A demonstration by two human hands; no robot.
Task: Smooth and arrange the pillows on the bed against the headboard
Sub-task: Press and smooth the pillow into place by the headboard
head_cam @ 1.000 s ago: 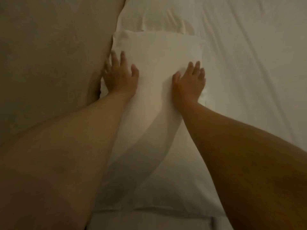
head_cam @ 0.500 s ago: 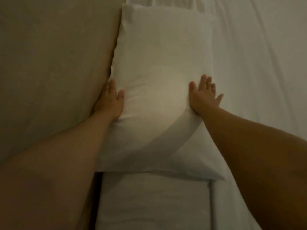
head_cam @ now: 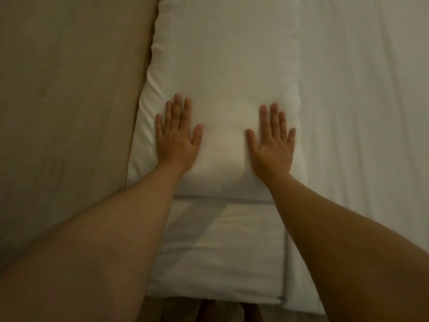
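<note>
Pillow [head_cam: 222, 73], white, lies along the bed's left edge, its long side touching the tan headboard [head_cam: 69, 101]. Left hand [head_cam: 177, 138] and right hand [head_cam: 271, 145] press flat on it, fingers spread, gripping nothing. Smoothing looks nearly done; faint creases remain. Bare sheet [head_cam: 366, 112] lies open rightward.

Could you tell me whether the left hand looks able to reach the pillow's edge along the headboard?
Probably yes: the left hand lies flat on the pillow, nothing between it and the edge beside the headboard.
</note>
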